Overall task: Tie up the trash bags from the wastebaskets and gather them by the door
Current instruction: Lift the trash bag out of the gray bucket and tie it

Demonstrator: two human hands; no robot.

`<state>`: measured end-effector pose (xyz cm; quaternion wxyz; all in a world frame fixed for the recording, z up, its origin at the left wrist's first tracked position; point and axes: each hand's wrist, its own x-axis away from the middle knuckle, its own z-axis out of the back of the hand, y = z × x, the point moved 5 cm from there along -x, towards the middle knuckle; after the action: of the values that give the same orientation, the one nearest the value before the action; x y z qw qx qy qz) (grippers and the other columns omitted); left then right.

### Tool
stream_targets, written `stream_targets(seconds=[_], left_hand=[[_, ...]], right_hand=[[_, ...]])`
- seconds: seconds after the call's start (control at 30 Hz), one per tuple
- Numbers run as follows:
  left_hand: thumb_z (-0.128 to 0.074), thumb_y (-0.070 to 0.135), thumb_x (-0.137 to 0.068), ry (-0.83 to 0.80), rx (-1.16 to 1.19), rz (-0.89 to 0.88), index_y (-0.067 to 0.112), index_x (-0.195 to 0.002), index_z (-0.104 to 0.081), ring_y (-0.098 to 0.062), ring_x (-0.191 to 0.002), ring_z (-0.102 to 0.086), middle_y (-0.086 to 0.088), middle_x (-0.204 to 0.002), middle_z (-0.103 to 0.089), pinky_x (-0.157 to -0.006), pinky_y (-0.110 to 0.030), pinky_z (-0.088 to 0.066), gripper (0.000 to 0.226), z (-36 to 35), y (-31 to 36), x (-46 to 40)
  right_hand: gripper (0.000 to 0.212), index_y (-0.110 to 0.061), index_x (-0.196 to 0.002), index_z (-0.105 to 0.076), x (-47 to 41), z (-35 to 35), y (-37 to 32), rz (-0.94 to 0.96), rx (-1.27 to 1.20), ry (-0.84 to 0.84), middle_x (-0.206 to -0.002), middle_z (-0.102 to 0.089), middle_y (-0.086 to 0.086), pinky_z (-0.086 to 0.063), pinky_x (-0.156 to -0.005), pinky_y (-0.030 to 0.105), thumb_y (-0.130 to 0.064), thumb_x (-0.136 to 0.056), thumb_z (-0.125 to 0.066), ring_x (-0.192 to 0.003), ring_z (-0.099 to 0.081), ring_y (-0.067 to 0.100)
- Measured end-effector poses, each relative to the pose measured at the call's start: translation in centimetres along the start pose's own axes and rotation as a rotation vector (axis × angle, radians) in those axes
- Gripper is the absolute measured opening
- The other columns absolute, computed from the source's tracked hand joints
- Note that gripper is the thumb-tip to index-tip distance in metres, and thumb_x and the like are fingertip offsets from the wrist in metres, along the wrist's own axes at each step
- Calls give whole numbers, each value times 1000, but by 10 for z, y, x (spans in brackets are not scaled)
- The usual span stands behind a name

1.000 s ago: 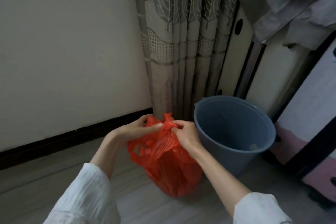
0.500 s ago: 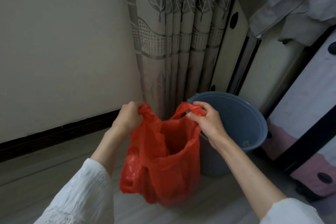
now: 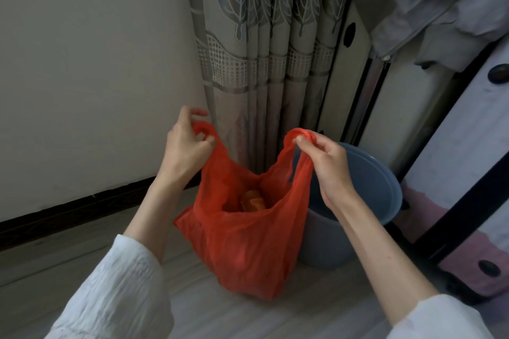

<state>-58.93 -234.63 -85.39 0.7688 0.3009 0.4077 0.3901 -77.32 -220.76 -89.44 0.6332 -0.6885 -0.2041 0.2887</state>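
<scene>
Dim, soft indoor light; wide-angle bending and slight blur at edges.

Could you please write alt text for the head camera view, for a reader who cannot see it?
Two hands hold an open red bag by its handles, the left hand gripping one and the right hand pinching the other. Behind the bag a blue bin stands on the floor by a curtain.

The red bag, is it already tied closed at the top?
No, the red bag is open: the left hand and the right hand hold its two handles apart, and its contents show inside.
</scene>
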Motion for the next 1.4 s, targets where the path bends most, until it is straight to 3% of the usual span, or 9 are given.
stream_targets(seconds=[0.17,0.3,0.43,0.57,0.63,0.77,0.87,1.13,1.4], left_hand=[[-50,-3,-71,-72,35,-136,22,-113,-44,8,-72,-56,8,-78,-54,-70,-6,-42,50,4,15,-2],[-55,-3,-70,-140,206,-101,32,-106,-45,-25,-83,-63,3,-83,-60,-73,-41,-53,51,7,21,-7],[-61,-1,-78,-118,294,-120,22,-102,-50,-4,-63,-55,5,-76,-62,-59,-13,-44,36,10,33,-6],[-59,-1,-78,-145,376,-95,19,-98,-54,0,-51,-49,0,-79,-63,-51,-8,-40,28,6,41,0],[-59,-2,-78,-216,356,-133,17,-98,-56,3,-47,-48,-2,-82,-64,-49,-5,-37,28,2,50,3],[-64,0,-77,-376,268,-226,16,-93,-60,13,-68,-58,7,-85,-66,-60,1,-38,23,-10,65,10],[-66,7,-78,-459,238,-228,23,-95,-61,12,-81,-59,11,-90,-66,-74,-2,-43,24,-18,56,11],[-56,6,-86,-564,181,-36,10,-120,-56,10,-82,-59,1,-101,-67,-78,-4,-43,34,-21,-9,8],[-71,16,-76,-635,55,-120,18,-88,-72,8,-60,-55,20,-59,-66,-62,-4,-40,13,-44,-4,17]], right_hand=[[12,-26,-92,-70,11,-17,-7,126,-114,-156,-96,-73,1,-52,-86,24,-24,-82,-65,-95,-67,13],[56,-52,-120,-49,12,-24,2,110,-49,-261,-118,-67,2,-43,-105,41,-45,-69,-72,-112,-61,15],[92,-52,-137,-14,14,-30,8,116,96,-339,-98,-68,-9,-43,-106,37,-39,-68,-73,-95,-63,1],[112,-37,-146,3,19,-44,17,20,255,-387,-152,-28,-8,-28,-111,24,-32,-68,-77,-134,-32,2],[119,-30,-148,3,26,-61,23,-43,293,-473,-152,-26,-9,-26,-110,22,-37,-63,-81,-135,-28,1],[68,-22,-128,-48,37,-87,31,-29,260,-507,-102,-69,-14,-48,-86,16,-33,-68,-79,-92,-63,-5],[11,-15,-98,-63,44,-96,31,-118,96,-502,-36,-50,-14,-32,-39,9,-13,-87,-61,-32,-42,-3],[26,-20,-62,-42,37,-72,47,-456,-224,-531,-34,-25,-9,-22,-39,21,-21,-88,-49,-27,-22,5],[52,-19,-53,-38,34,-63,42,-409,-123,-545,-31,-24,-8,-28,-42,24,-56,-89,-39,-26,-23,7]])
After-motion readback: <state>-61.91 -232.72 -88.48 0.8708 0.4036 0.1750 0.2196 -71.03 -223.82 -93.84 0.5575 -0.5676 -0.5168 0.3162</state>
